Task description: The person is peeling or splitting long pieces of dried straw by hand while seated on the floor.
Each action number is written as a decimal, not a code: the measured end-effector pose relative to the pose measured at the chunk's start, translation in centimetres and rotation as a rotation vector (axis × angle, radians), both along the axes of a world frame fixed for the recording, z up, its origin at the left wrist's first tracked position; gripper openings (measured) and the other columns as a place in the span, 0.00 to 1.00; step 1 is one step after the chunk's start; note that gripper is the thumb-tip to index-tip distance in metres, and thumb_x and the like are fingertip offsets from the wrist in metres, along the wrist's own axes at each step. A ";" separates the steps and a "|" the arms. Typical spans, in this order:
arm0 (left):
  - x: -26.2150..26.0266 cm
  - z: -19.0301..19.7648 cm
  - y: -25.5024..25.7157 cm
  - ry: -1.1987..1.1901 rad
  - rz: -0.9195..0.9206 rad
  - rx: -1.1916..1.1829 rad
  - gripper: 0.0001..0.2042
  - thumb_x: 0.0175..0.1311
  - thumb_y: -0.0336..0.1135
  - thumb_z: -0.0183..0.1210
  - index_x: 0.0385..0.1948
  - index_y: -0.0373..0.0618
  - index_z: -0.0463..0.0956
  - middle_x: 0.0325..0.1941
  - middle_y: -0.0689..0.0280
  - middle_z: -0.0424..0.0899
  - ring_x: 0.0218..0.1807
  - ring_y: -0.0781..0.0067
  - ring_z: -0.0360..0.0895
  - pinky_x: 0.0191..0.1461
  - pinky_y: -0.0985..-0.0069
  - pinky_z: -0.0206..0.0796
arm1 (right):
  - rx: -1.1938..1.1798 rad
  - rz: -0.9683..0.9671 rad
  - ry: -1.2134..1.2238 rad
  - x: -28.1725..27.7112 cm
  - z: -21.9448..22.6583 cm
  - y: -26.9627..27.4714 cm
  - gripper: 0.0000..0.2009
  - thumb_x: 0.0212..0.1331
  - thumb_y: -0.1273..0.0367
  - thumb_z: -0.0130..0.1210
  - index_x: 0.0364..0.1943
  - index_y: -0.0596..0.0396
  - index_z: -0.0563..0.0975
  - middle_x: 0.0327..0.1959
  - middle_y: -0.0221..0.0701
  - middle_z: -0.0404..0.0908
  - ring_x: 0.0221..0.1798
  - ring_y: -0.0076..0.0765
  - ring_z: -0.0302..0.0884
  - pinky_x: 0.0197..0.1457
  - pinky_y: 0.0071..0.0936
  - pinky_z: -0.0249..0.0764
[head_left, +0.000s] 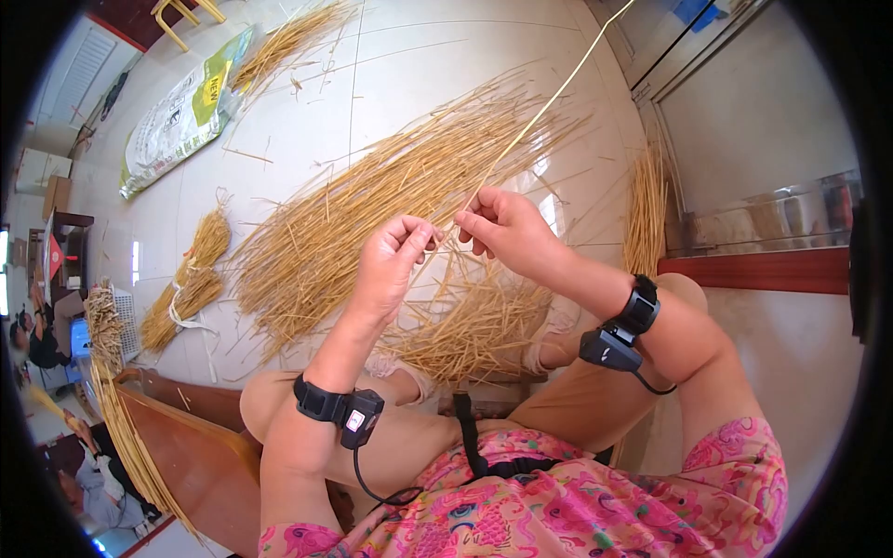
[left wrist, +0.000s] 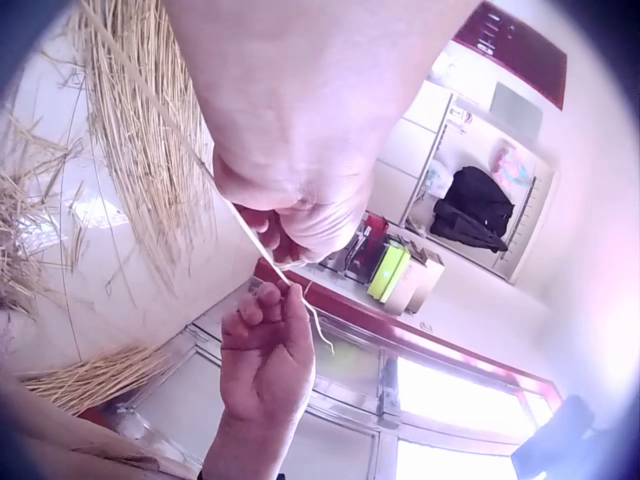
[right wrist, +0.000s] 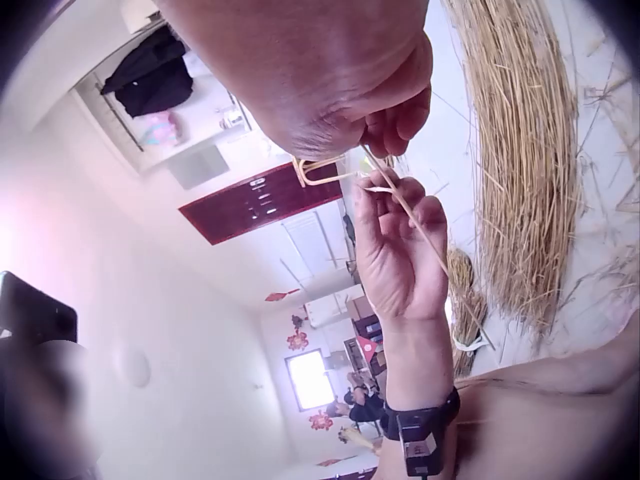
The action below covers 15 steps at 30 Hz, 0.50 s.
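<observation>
My left hand [head_left: 393, 249] and right hand [head_left: 507, 231] meet close together above the straw, each pinching with thumb and fingertips. A long pale stalk [head_left: 564, 88] passes through the fingers and stretches toward the upper right of the head view. In the left wrist view a thin pale strand [left wrist: 321, 327] dangles loose from the right hand's fingertips. The right wrist view shows a stalk [right wrist: 424, 232] running across the left hand's palm side. Under the hands a wide layer of straw [head_left: 372, 191] covers the floor, and shorter loose straw [head_left: 474, 321] is heaped between the feet.
A straw bundle [head_left: 200, 265] with a white tie lies on the left, below a printed sack [head_left: 181, 121]. More straw leans by the glass door [head_left: 763, 121] on the right. A wooden seat [head_left: 191, 437] with long stalks beside it stands at lower left; people sit farther off.
</observation>
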<state>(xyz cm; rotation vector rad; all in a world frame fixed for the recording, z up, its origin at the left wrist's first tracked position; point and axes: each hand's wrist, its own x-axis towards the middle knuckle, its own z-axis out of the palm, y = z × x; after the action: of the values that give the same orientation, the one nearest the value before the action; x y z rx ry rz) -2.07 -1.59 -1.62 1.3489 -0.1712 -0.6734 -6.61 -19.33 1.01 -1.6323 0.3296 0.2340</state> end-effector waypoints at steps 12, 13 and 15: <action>0.2 0.9 0.2 0.079 0.043 -0.165 0.04 0.69 0.34 0.45 0.34 0.47 0.65 0.19 0.76 0.60 0.21 0.87 0.53 0.24 0.87 0.47 | -0.042 -0.152 -0.001 0.8 0.1 -1.1 0.08 0.63 0.67 0.47 0.30 0.57 0.70 0.26 0.28 0.77 0.23 0.17 0.71 0.24 0.16 0.66; 0.3 1.1 0.3 0.098 0.055 -0.189 0.04 0.69 0.34 0.45 0.34 0.47 0.65 0.18 0.76 0.58 0.21 0.87 0.52 0.24 0.87 0.47 | -0.044 -0.170 -0.011 0.8 0.0 -1.2 0.08 0.63 0.67 0.47 0.30 0.57 0.70 0.26 0.28 0.77 0.23 0.17 0.71 0.24 0.16 0.66; 0.4 1.3 0.5 0.114 0.074 -0.208 0.04 0.69 0.34 0.45 0.33 0.47 0.65 0.18 0.77 0.56 0.20 0.87 0.51 0.23 0.87 0.46 | -0.065 -0.218 -0.012 1.2 0.2 -1.7 0.08 0.63 0.67 0.46 0.30 0.56 0.69 0.26 0.28 0.77 0.23 0.17 0.70 0.23 0.16 0.66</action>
<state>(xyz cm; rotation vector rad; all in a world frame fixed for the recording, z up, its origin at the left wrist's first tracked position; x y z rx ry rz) -1.67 -1.07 -0.36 1.1091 -0.0967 -0.6498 -5.44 -21.05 1.23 -1.6462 0.5073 0.0485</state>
